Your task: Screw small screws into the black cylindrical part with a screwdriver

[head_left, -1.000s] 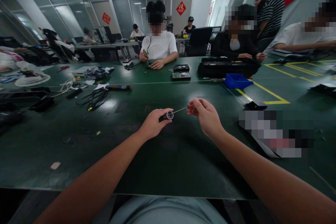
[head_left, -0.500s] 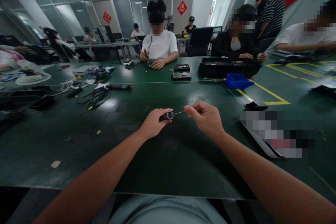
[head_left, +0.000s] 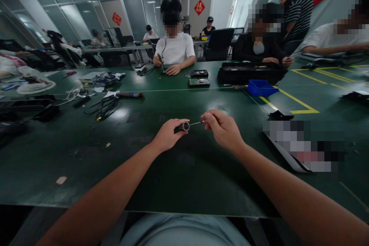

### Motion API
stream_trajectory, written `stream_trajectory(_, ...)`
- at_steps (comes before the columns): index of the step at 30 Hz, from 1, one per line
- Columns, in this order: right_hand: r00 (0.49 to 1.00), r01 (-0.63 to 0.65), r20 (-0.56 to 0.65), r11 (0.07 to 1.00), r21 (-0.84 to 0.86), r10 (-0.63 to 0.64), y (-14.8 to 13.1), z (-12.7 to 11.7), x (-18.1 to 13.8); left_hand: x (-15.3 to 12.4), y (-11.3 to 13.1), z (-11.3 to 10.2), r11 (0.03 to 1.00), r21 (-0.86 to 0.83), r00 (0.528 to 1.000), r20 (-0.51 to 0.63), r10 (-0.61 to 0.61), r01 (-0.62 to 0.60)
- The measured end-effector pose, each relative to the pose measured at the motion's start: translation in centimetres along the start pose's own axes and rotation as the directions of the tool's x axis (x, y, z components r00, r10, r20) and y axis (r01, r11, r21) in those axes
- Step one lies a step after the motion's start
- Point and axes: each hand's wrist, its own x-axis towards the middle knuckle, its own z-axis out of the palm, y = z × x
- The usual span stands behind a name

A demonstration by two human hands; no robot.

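While the two hands face each other out in front, the fingers of the left hand [head_left: 167,135] are clamped around a short, dark, tube-shaped part with a round silver rim [head_left: 186,126], its open mouth turned toward the right hand [head_left: 226,131]. Those right fingers are pinched together on the red-collared end of a thin metal screwdriver-like tool [head_left: 196,123], and its shaft runs to the tube's mouth. Can't tell from here how deep the tip sits, or if it's biting on anything.

What'd worry me: the tube looks held up with nothing under it, so if the left grip is loose, a twist could just spin the whole thing. The shaft also comes in at a slight slant, so pushing off-line could make the tip skip and scratch the rim or poke a finger. And a round part, if dropped, may well roll.

Room-wise it's decent. There's a good stretch of dark green table [head_left: 184,177] between the hands and the near edge, with just a pale scrap [head_left: 61,180] off by the left forearm. On the right, a flat pale-edged item, mostly blurred out [head_left: 288,157], lies near the forearm, so I'd mind wide elbow swings there. Further out: a black coiled cable [head_left: 103,108] on the left, silver-and-green circuit-board units [head_left: 198,83] ahead, and a blue plastic bin [head_left: 262,88] ahead to the right, all well apart from the work.
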Motion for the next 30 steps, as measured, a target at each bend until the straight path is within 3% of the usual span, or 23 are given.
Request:
stream_trajectory(13, 0.999, -0.032, 0.001, 0.997, 0.075, 0.032, 0.5, 0.3, -0.1, 0.0, 0.0, -0.1, 1.0, -0.006, 1.0, 0.009, -0.017, 0.017)
stream_trajectory(20, 0.988, -0.1, -0.067, 0.9, 0.424, 0.141, 1.2, 1.4, 0.3, 0.1, 0.1, 0.0, 0.998, -0.012, 0.998, -0.029, -0.06, 0.06)
stream_trajectory(25, 0.949, -0.181, -0.081, 0.738, 0.65, 0.304, 1.9, 2.2, 0.6, 0.1, 0.2, 0.0, 0.998, -0.053, 0.998, -0.05, -0.029, 0.026)
stream_trajectory(30, 0.828, -0.399, 0.125, 0.418, 0.816, 0.547, 2.3, 1.9, 1.2, 0.2, 0.3, -0.3, 0.997, -0.066, 0.999, -0.023, 0.039, -0.041)
